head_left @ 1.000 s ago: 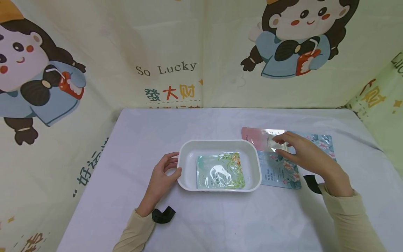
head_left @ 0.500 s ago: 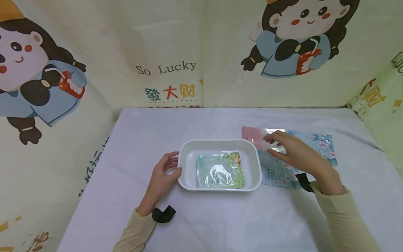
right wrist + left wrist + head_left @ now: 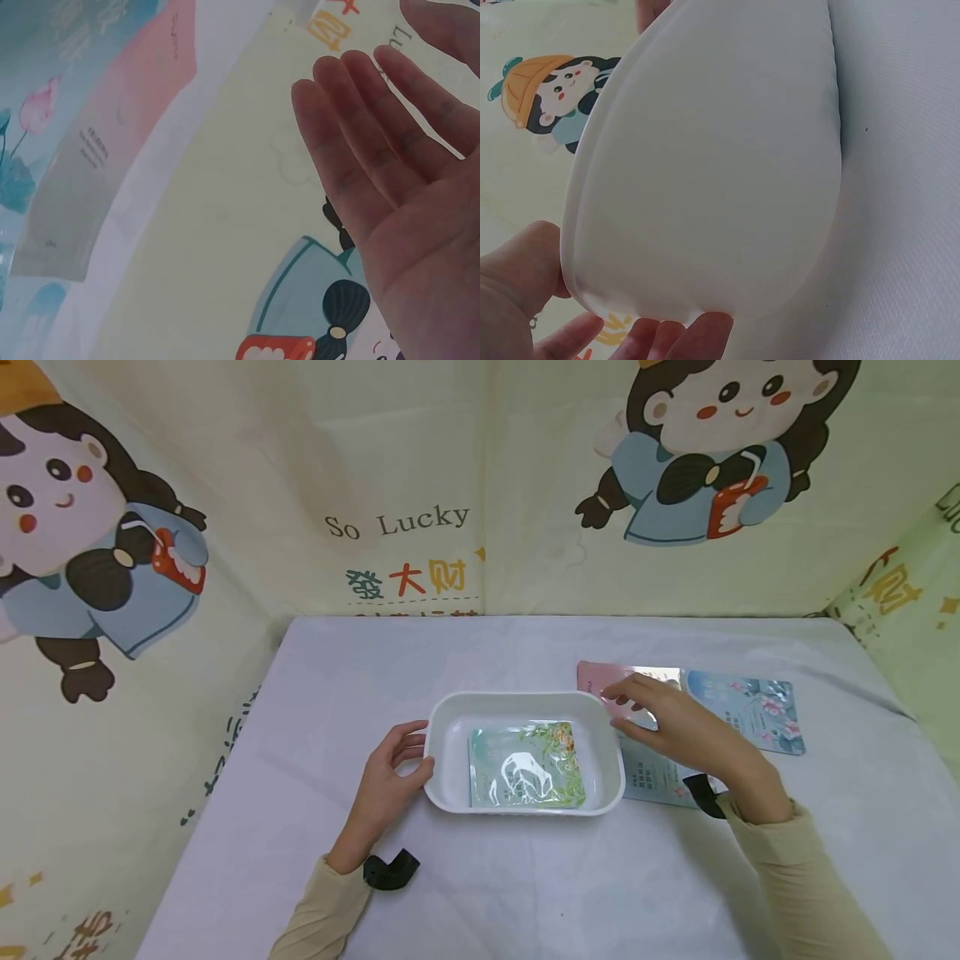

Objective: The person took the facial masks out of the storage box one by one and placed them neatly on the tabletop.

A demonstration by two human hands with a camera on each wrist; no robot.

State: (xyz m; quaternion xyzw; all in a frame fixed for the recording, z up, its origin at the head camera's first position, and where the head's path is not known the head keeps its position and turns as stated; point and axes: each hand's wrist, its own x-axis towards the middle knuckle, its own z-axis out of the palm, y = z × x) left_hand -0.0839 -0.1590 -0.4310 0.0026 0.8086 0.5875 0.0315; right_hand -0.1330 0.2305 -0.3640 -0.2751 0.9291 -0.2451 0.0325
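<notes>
In the head view a white plastic tray [image 3: 446, 752] stands mid-table, a shiny green flat packet [image 3: 525, 768] lying inside it. My left hand [image 3: 386, 789] holds the tray's left end, fingers and thumb bent around the corner; the left wrist view shows the fingertips [image 3: 705, 334] against its outer wall. My right hand [image 3: 682, 727] hovers at the tray's right rim, above several flat packets. Its fingers [image 3: 367, 142] are loosely extended and hold nothing. Beneath it are a pink and silver packet [image 3: 596, 675], and a blue one [image 3: 656, 777] it partly hides.
Another blue flowered packet [image 3: 750, 714] lies to the right, behind my right hand. A white cloth covers the table [image 3: 525, 893]. A cartoon-printed curtain [image 3: 540, 577] closes off the back and sides. Black wrist mounts [image 3: 392, 870] sit at both cuffs.
My right hand has moved left across the packets to the tray's right rim, uncovering more of the far-right blue packet. My left hand and the tray have stayed put.
</notes>
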